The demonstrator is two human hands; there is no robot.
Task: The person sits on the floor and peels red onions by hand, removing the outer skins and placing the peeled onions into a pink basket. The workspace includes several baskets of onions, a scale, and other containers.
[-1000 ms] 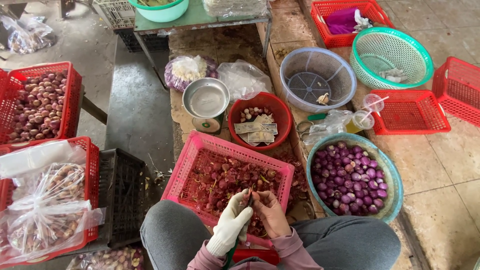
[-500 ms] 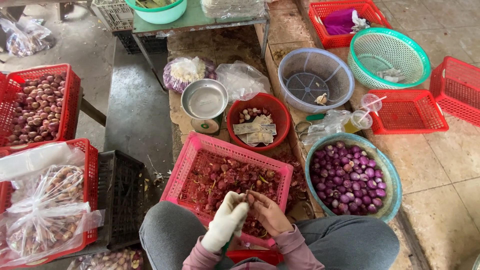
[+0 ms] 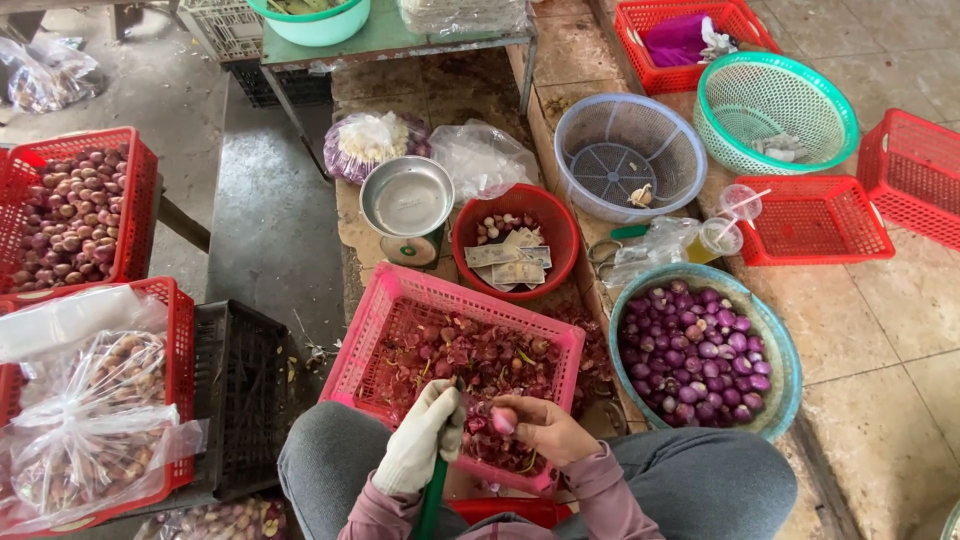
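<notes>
My left hand (image 3: 425, 440) wears a white glove and grips a green-handled knife (image 3: 433, 500) over the near rim of a pink basket (image 3: 400, 300) filled with purple-red shallot skins. My bare right hand (image 3: 545, 430) pinches a small pink shallot (image 3: 503, 421) right beside the gloved fingers. The two hands nearly touch above my lap. To the right, a teal basket (image 3: 785, 350) holds several peeled purple shallots (image 3: 695, 355).
A red bowl (image 3: 560, 215) with banknotes and garlic sits beyond the pink basket, next to a small metal scale (image 3: 407, 200). Red baskets of unpeeled shallots (image 3: 75, 205) and bagged ones (image 3: 80, 420) stand left. Empty red, blue and green baskets lie right.
Both hands have stayed together over the basket's near rim; the right hand has turned the shallot so it shows between the fingers. The view has shifted slightly.
</notes>
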